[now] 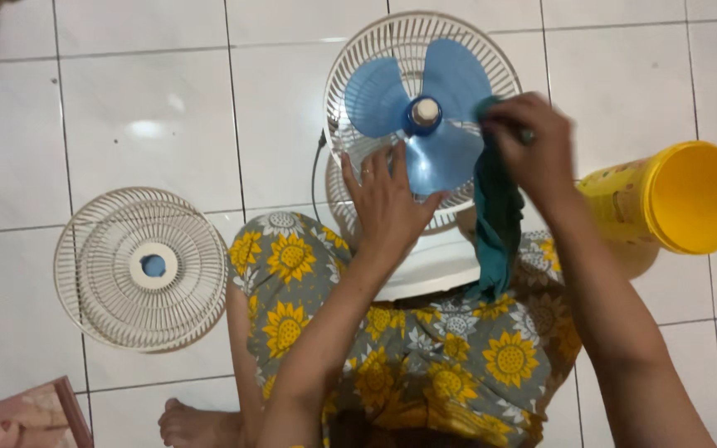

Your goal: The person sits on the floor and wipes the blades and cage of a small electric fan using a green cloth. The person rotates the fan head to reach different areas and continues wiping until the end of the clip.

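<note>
A white fan lies face up across my lap, its rear grille (pixel 367 41) uncovered and its blue three-blade propeller (pixel 379 95) exposed. My left hand (pixel 387 199) rests flat on the lower blade, fingers spread, a ring on one finger. My right hand (pixel 529 145) grips a dark teal cloth (pixel 495 224) at the right edge of the blades; the cloth hangs down over the fan's white base (pixel 429 270).
The fan's detached cream front grille (pixel 141 267) lies flat on the white tiled floor to the left. A yellow plastic bucket (pixel 682 199) lies on its side at the right. A picture-frame corner (pixel 26 419) shows bottom left. My sunflower-print skirt (pixel 425 357) covers my lap.
</note>
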